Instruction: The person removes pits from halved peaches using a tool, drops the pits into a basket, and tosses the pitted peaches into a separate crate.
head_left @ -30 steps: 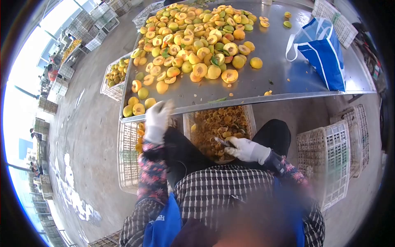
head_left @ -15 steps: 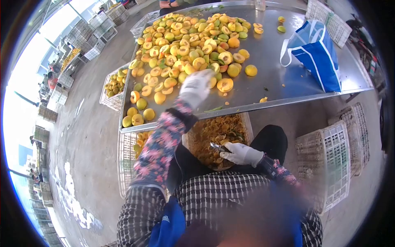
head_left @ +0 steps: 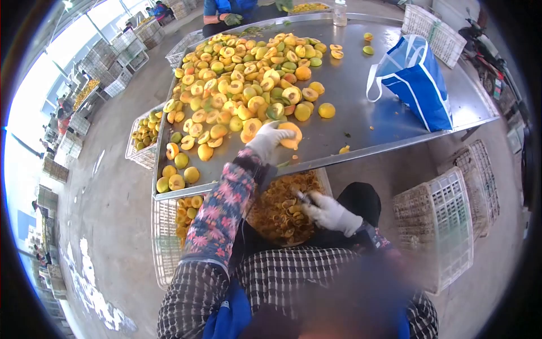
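My left hand (head_left: 271,141), in a white glove, is over the near edge of the metal table (head_left: 361,121). Its fingers are closed on a halved peach (head_left: 291,135), the orange cut face showing. Just behind it spreads a large heap of halved and whole peaches (head_left: 248,73). Lower down, my right hand (head_left: 332,213), also gloved in white, grips a small metal tool (head_left: 305,197) that is blurred at its tip. Below both hands, between my knees, a crate holds peach scraps (head_left: 279,212).
A blue bag (head_left: 418,85) stands on the table's right part, with a clear bottle (head_left: 340,12) at the far edge. White crates (head_left: 437,226) stand on the floor at right. A crate of peaches (head_left: 148,131) is at left. Across the table sits another person (head_left: 240,8).
My left hand has closed on a peach half and lifted it slightly toward me. The tool in my right hand has turned a little. The whole view has shifted.
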The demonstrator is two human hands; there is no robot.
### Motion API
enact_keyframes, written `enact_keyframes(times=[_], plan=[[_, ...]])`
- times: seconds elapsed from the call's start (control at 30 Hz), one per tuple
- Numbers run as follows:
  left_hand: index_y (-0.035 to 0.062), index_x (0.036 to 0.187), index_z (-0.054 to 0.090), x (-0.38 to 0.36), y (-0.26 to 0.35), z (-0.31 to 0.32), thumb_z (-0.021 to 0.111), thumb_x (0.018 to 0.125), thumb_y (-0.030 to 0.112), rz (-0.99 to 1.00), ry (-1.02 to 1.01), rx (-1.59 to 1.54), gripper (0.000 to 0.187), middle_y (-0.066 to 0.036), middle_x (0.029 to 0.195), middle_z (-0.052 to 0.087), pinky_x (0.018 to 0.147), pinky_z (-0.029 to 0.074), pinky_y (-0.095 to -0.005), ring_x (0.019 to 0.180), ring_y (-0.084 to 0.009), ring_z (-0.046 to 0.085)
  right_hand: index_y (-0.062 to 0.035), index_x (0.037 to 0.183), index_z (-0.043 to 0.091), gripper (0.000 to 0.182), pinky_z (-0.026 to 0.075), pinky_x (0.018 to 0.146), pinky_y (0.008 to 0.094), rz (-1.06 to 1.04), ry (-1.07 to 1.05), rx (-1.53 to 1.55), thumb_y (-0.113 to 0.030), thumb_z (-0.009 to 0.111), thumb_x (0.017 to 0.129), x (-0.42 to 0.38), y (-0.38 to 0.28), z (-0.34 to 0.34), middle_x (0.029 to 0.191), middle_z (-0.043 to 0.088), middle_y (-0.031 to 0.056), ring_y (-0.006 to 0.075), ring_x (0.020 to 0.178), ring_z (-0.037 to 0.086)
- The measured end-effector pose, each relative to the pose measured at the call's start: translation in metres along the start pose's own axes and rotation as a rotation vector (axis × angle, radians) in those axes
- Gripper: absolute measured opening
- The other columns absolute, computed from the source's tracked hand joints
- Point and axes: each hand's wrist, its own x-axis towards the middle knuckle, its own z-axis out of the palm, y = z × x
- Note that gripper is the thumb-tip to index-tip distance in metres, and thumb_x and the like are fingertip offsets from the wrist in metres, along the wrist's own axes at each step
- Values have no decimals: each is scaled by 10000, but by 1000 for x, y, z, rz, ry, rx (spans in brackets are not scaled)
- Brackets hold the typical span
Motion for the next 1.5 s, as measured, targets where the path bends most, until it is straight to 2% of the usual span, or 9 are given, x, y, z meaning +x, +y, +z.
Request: enact_keyframes(times=[0.13, 0.2, 0.3, 0.5, 0.8, 1.07, 1.27, 1.37, 1.5], plan=[[19, 1217, 544, -73, 23, 17, 647, 912, 165, -5, 166, -795, 354, -114, 1092, 643, 841, 563, -389, 1024, -277, 647, -14, 1137, 505, 308, 436, 600, 331, -385, 276, -70, -278, 550, 986, 20, -16, -5, 755, 566, 86, 188, 655, 537], [26, 1227, 524, -105, 38, 32, 614, 934, 176, 38, 151, -835, 341, -121, 1102, 633, 839, 561, -400, 1013, -272, 646, -19, 1157, 502, 301, 477, 653, 412, -372, 272, -133, -255, 555, 978, 13, -65, -9, 785, 614, 190, 366, 723, 625], [46, 1300, 495, -122, 28, 41, 589, 963, 271, 201, 124, -880, 416, -151, 1194, 608, 902, 526, -446, 1061, -289, 615, -20, 1124, 505, 266, 474, 636, 440, -532, 415, -365, -221, 572, 963, 29, -75, 1, 782, 622, 210, 406, 742, 626], [62, 1186, 515, -141, 38, 42, 496, 977, 513, 210, 122, -1094, 497, -149, 1158, 616, 909, 519, -443, 1062, -304, 612, -16, 1064, 469, 229, 472, 599, 492, -495, 452, -631, -147, 587, 918, 31, -76, 17, 779, 629, 226, 428, 720, 623], [50, 1146, 523, -137, 22, 66, 591, 942, 467, 286, 400, -944, 469, -129, 1116, 622, 852, 541, -407, 1022, -288, 617, 22, 1222, 425, 360, 474, 628, 498, -534, 341, -391, -134, 560, 927, 29, -56, 33, 814, 627, 252, 455, 756, 612], [-29, 1233, 525, -153, 33, 28, 557, 948, 58, 176, -60, -657, 299, -151, 1242, 576, 937, 518, -362, 1101, -247, 603, -10, 1231, 451, 403, 493, 652, 477, -487, 165, -740, -198, 611, 913, 30, -57, -1, 863, 636, 237, 424, 788, 627], [-50, 1131, 586, -142, 15, 39, 545, 985, 334, 174, 165, -723, 413, -191, 1107, 643, 791, 547, -351, 948, -277, 652, -60, 1103, 473, 280, 445, 476, 355, -513, 110, -182, -298, 554, 979, 41, -38, 27, 644, 553, 77, 232, 482, 541], [-47, 1060, 613, -139, 8, 51, 557, 979, 348, 257, 317, -653, 407, -192, 1009, 667, 772, 557, -367, 881, -282, 666, -98, 1031, 476, 228, 375, 401, 284, 79, -226, 586, -324, 504, 1014, 27, -55, 23, 605, 453, -8, 117, 419, 418], [-39, 1080, 595, -139, 10, 62, 575, 975, 315, 319, 359, -684, 370, -179, 1033, 658, 809, 554, -400, 905, -289, 658, -120, 1038, 513, 219, 307, 370, 239, 122, -386, 1054, -336, 484, 1020, 22, -42, 24, 604, 447, -18, 87, 404, 394]])
